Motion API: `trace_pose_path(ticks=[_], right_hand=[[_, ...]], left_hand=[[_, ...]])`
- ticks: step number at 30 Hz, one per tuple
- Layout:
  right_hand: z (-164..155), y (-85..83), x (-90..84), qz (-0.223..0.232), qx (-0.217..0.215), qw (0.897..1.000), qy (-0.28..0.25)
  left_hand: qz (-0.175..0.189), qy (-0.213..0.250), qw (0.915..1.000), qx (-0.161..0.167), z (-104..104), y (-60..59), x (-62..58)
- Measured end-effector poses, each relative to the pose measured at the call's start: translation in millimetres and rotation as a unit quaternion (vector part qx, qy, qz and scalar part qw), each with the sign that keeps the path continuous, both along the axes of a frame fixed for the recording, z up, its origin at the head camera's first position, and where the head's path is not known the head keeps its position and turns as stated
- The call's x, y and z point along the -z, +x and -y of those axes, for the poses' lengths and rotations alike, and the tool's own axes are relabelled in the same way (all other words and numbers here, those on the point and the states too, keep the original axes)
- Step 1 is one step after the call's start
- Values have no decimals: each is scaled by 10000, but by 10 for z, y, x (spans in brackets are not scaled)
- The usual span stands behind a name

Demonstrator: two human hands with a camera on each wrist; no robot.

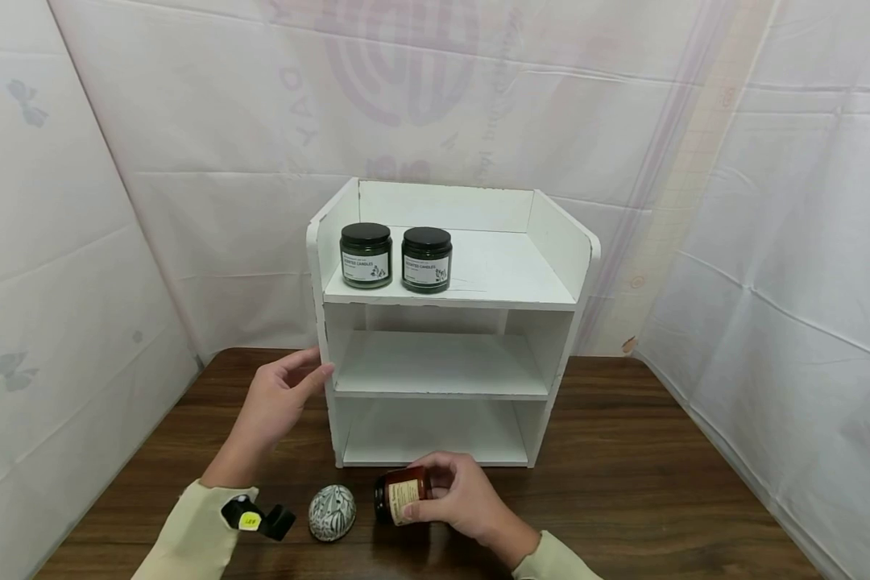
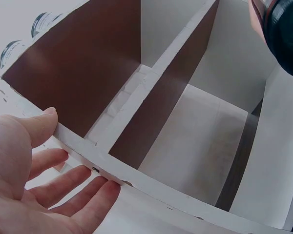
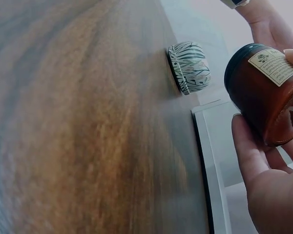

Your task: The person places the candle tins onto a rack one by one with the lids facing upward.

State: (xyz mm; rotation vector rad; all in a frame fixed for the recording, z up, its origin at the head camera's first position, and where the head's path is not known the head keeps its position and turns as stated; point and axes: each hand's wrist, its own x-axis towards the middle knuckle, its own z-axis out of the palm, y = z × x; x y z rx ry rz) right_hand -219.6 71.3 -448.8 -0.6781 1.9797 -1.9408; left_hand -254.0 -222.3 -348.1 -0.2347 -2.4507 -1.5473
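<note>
My right hand (image 1: 458,493) grips a brown glass candle jar (image 1: 402,495) with a black lid and a paper label, held tilted just in front of the shelf's foot; the right wrist view shows the jar (image 3: 266,93) between thumb and fingers. A white three-tier shelf unit (image 1: 449,322) stands on the wooden table (image 1: 623,483). My left hand (image 1: 281,398) is open, fingers straight against the shelf's left side panel (image 2: 136,180). Two dark green candle jars (image 1: 366,255) (image 1: 426,258) stand on the top tier at the left. A patterned green-and-white tin (image 1: 331,512) lies on the table left of the brown jar.
White sheeting (image 1: 768,282) walls in the table on three sides. The middle tier (image 1: 435,366) and bottom tier (image 1: 435,431) hold nothing. A black wrist camera mount (image 1: 255,518) sits on my left sleeve. The patterned tin (image 3: 189,67) lies close to the shelf's base.
</note>
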Motion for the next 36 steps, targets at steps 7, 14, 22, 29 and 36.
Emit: trace_pose_path(ticks=[7, 14, 22, 29, 36], right_hand=[[2, -6, 10, 126, -87, 9998, -118], [-3, 10, -8, 380, -167, 9988, -264], [2, 13, 7, 429, -155, 9980, -441], [-2, 2, 16, 261, -93, 9986, -442], [-20, -24, 39, 261, -97, 9988, -402]], left_hand=[[21, 6, 10000, -25, -8, 0, 4], [-15, -63, 10000, -51, -8, -1, 0], [12, -51, 10000, -52, -8, -6, 1], [-23, -40, 10000, -51, -2, -16, 12], [-43, -18, 10000, -35, -7, -4, 11]])
